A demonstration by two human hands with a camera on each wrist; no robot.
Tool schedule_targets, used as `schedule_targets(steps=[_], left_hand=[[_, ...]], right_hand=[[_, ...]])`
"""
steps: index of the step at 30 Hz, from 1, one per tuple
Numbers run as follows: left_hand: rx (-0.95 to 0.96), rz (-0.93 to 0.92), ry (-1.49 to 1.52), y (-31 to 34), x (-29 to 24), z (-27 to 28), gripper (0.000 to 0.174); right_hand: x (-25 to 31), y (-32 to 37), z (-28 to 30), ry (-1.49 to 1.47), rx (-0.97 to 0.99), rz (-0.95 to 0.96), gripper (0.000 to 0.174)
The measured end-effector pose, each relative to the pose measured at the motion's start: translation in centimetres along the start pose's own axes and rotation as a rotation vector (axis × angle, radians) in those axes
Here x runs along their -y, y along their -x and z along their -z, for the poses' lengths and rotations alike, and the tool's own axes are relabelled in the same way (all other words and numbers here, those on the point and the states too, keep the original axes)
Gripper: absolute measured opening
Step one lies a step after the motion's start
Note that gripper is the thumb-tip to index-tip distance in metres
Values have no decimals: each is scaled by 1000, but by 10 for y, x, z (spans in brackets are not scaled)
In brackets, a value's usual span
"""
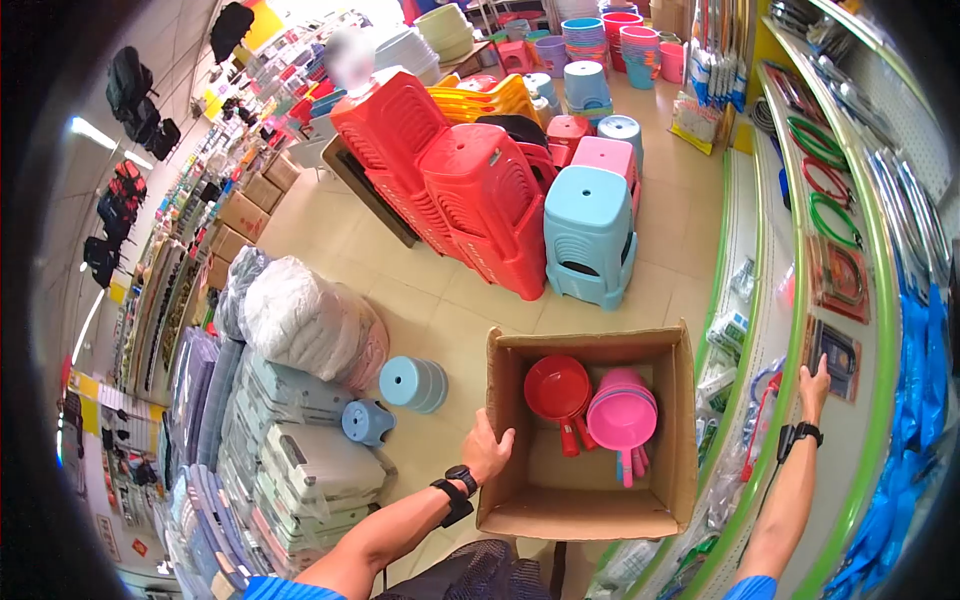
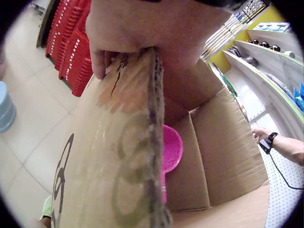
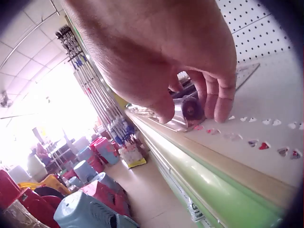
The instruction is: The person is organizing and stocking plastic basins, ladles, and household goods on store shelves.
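Standing on the tiled floor [image 1: 440, 312]: stacked red stools [image 1: 470, 175] beside light-blue stools [image 1: 590, 228]. Farther left, a white wrapped bundle [image 1: 295, 308] near two small blue stools [image 1: 420, 386]. Hanging at upper left: dark bags [image 1: 130, 88].

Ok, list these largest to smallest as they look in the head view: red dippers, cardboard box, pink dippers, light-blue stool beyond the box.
1. Cardboard box
2. Light-blue stool
3. Pink dippers and red dippers: too alike to rank
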State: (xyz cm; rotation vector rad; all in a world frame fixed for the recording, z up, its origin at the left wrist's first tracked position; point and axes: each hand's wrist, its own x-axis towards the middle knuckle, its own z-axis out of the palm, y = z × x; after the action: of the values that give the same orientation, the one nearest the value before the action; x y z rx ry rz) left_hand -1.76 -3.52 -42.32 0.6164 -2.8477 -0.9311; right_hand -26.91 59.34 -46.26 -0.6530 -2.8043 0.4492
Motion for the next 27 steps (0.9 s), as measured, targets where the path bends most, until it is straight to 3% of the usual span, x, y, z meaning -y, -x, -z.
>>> schedule_targets(steps=[3, 5, 6, 12, 15, 17, 19, 20, 21, 25, 27], left_hand=[[20, 34, 6, 0, 4, 1, 58], [111, 111, -39, -2, -4, 8, 56], [109, 100, -23, -2, -3, 7, 56], [85, 71, 27, -3, 1, 7, 53], [51, 6, 68, -1, 5, 8, 53], [122, 67, 51, -1, 3, 11, 52], [126, 49, 84, -2, 5, 11, 50], [131, 46, 100, -1, 6, 12, 49], [158, 55, 101, 0, 3, 18, 50], [121, -31, 86, -2, 15, 8, 51], [129, -16, 93, -3, 16, 6, 52]], right_hand=[[-39, -3, -43, -234, -170, 9, 74], [-8, 42, -1, -312, -23, -225, 72], [-19, 64, -8, -398, -144, -171, 72], [-40, 259, 57, -601, -201, -369, 65], [-51, 353, 100, -337, -240, -486, 63], [-104, 418, 92, 52, -500, -334, 59], [-74, 457, 151, 178, -476, -227, 42], [-90, 503, 159, 343, -349, -255, 54], [-102, 532, 163, 396, -307, -313, 54], [-129, 602, 151, 487, -206, -582, 57], [-175, 632, 119, 573, -194, -659, 60]])
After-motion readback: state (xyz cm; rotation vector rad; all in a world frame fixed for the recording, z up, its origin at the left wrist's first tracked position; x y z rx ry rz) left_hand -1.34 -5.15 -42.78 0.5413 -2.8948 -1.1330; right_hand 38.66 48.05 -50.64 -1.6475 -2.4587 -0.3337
